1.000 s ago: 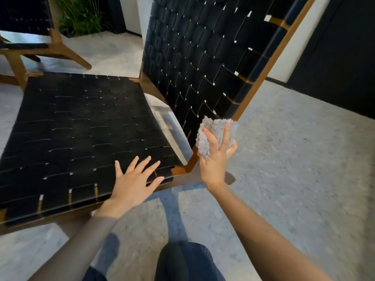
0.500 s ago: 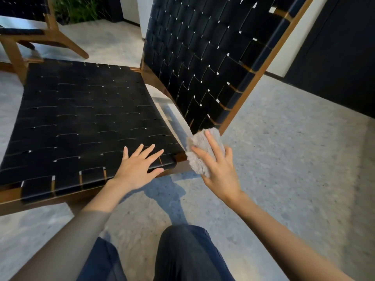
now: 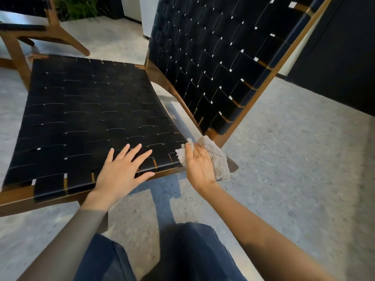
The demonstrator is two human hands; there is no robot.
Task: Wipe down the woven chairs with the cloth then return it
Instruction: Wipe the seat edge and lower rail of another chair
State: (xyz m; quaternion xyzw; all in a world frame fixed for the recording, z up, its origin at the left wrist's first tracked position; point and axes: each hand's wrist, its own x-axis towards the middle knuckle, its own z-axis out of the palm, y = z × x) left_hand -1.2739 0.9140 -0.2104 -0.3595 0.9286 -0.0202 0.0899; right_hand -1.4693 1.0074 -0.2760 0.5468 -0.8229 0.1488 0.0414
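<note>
Status: my R hand [image 3: 199, 169] grips bunched cloth [image 3: 216, 157], pressing it on woven chair [image 3: 91, 110] seat corner nr backrest base. My L hand [image 3: 121, 172] lies flat, fingers spread, on near seat edge.

Speckled grey floor [image 3: 294, 159]; dark wall [image 3: 334, 67]

Crumpled grey cloth [image 3: 218, 158] touches black woven chair [image 3: 91, 118] at its seat corner.
</note>
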